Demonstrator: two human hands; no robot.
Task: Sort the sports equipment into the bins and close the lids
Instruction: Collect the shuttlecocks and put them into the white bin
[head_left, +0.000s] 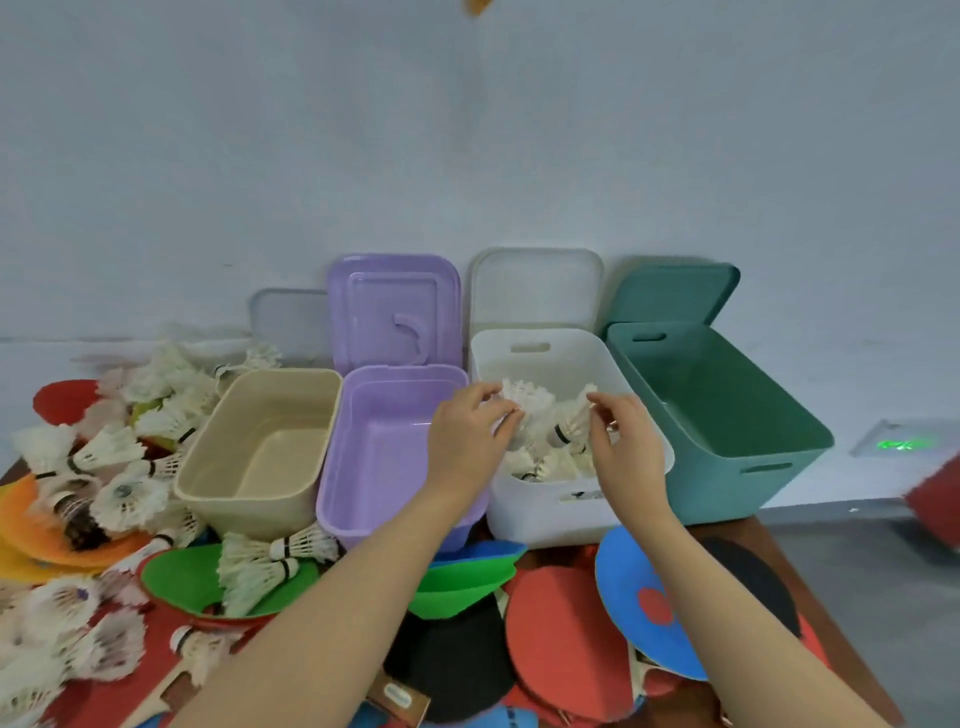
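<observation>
Fingers of the left hand pinch a feathery shuttlecock over the white bin; the right hand pinches another shuttlecock beside it. Light, brittle feathers could crush under a tight grip, or drift past the smooth plastic rim if released high. More shuttlecocks lie far left.

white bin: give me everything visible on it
The white bin looks like smooth matte plastic, rectangular with rounded corners and a slot handle in each end wall. It stands upright and open between the purple bin and the green bin; its lid leans on the wall behind. White shuttlecocks lie inside. The left hand and right hand each hold a shuttlecock over it.
</observation>
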